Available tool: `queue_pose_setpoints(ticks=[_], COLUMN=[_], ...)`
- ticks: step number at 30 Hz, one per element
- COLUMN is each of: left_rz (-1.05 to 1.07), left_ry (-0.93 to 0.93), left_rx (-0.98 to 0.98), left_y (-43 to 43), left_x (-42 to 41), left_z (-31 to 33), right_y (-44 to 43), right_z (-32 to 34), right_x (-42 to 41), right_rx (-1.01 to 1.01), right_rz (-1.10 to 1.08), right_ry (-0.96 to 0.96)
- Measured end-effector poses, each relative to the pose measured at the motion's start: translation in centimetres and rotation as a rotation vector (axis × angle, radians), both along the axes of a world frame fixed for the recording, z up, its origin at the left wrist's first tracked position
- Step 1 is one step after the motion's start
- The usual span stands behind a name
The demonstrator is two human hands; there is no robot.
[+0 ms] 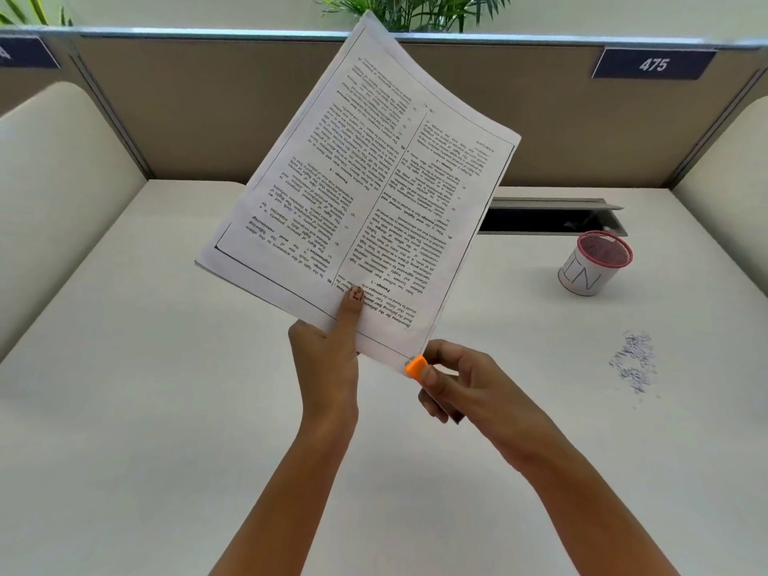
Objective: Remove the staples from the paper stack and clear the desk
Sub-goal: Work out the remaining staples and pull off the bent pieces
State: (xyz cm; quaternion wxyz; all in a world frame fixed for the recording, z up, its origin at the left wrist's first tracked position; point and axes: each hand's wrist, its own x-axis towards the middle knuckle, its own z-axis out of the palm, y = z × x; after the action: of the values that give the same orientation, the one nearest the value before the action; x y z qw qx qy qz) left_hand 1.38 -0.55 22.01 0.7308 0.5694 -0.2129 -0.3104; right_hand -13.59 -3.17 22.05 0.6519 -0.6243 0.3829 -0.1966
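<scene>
A stack of printed white paper (361,180) is held up above the desk, text upside down to me. My left hand (328,355) grips its near edge, thumb pressed on the top sheet. My right hand (457,388) is closed around an orange staple remover (415,366), whose tip touches the stack's near right corner. A small pile of loose staples (636,363) lies on the white desk (166,388) to the right.
A mesh cup (594,264) with a red rim and a white label stands at the right rear. Behind it is an open cable slot (552,220). Beige partition walls enclose the desk on three sides.
</scene>
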Motion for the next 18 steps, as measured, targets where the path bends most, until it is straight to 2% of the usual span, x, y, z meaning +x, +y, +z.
queue_pose_setpoints(ticks=[18], left_rz=[-0.015], left_ry=[0.029], left_rx=[-0.071], left_y=[0.7], left_x=[-0.7], left_z=[1.3], right_y=[0.3], right_z=[0.8], right_x=[-0.3], right_rx=[0.025], right_rz=[-0.066], right_ry=[-0.113])
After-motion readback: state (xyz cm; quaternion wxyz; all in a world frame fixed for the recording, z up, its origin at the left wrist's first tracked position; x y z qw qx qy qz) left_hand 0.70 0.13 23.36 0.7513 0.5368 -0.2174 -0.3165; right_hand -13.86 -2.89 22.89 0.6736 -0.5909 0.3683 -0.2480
